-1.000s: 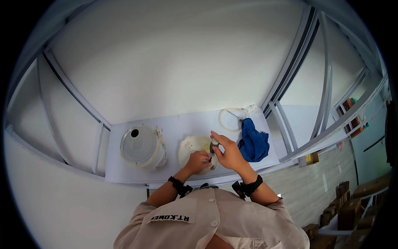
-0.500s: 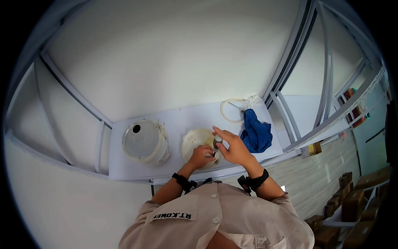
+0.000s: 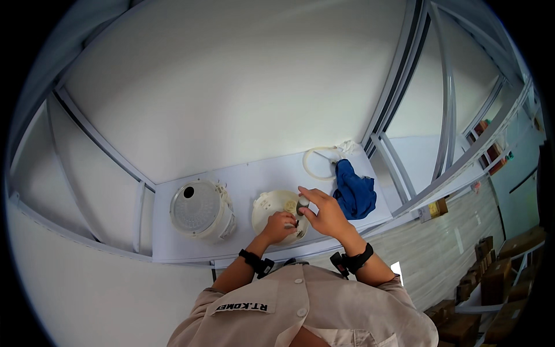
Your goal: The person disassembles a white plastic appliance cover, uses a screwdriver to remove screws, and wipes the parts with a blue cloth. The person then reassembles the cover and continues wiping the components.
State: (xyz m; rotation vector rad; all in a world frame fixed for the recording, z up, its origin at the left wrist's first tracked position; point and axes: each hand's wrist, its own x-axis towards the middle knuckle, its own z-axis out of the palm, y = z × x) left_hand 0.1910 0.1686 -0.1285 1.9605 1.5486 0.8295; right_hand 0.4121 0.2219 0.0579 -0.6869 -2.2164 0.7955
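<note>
Over a white shallow plastic bowl [image 3: 265,205] on the shelf, my right hand [image 3: 324,214] grips a small grey cylinder with a pale top [image 3: 302,205], thumb and fingers around it. My left hand [image 3: 279,226] is curled just below it, fingers closed on something small and dark that is mostly hidden. A pale yellow round piece [image 3: 289,206] lies in the bowl beside the cylinder. Left of the bowl stands a white bucket [image 3: 217,228] with a grey lid [image 3: 193,214] and a dark round hole. Right of my hands lies a crumpled blue cloth [image 3: 355,191].
A clear coiled tube [image 3: 309,170] and white crumpled material [image 3: 348,146] lie at the back of the white shelf [image 3: 173,251]. Metal frames [image 3: 445,115] border both sides, with a wall behind. Cardboard boxes [image 3: 494,280] stand beyond the right side.
The whole view has shifted slightly. My hands stay at the bowl with almost the same grip, only slightly moved; nothing has visibly been let go or taken up.
</note>
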